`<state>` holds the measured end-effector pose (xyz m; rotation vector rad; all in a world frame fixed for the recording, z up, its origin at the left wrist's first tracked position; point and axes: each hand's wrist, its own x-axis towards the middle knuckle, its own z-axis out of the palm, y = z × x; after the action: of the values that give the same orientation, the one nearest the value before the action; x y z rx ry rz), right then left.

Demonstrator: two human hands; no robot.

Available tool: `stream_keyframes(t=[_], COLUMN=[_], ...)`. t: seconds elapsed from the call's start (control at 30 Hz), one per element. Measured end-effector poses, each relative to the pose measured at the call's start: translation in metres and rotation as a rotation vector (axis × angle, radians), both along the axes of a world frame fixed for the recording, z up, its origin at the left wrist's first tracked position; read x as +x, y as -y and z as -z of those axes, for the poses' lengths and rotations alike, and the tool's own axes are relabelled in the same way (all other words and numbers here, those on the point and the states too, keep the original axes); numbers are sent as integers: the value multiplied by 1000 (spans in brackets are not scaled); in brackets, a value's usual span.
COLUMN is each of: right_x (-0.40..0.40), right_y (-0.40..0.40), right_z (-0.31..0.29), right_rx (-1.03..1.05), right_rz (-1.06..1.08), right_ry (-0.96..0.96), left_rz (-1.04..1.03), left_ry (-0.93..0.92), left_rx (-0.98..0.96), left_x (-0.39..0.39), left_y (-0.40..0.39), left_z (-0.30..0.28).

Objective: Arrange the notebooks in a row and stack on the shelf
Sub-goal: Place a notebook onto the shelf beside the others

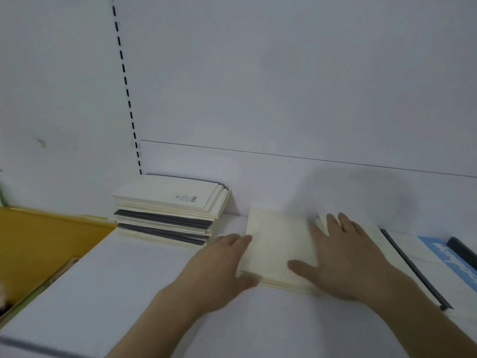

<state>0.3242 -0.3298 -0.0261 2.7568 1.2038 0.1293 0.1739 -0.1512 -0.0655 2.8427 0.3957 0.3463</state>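
Note:
A low pile of cream notebooks [273,244] lies flat on the white shelf [124,293]. My left hand [219,270] presses against the pile's left edge, fingers straight, thumb at the front corner. My right hand [346,259] lies flat on top of the pile with its fingers spread. A taller stack of cream and dark grey notebooks [173,215] stands to the left against the back wall; the top one shows a small barcode.
A yellow panel [44,241] fills the left side below shelf level. Right of the pile lie a white notebook with a black spine [413,270] and a blue-and-white one [449,257]. The white back wall has a slotted upright [126,86].

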Motion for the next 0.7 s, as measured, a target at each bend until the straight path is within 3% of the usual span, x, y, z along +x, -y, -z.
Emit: stream_keyframes(t=[0.2, 0.3, 0.43, 0.53, 0.7], right_x=[-25, -42, -62, -71, -77], right_y=[-29, -61, -118, -164, -189], right_z=[-18, -20, -20, -14, -6], right_rx=[163, 294, 420, 401, 318], right_rz=[-150, -279, -432, -416, -389], right_ry=[11, 36, 23, 11, 186], left_rz=[-112, -174, -396, -430, -238], left_ry=[341, 517, 333, 137, 313], left_rx=[30, 196, 303, 311, 242], left_x=[-31, -36, -41, -50, -64], left_y=[-18, -50, -100, -125, -151], left_z=[-17, -15, -15, -8, -4])
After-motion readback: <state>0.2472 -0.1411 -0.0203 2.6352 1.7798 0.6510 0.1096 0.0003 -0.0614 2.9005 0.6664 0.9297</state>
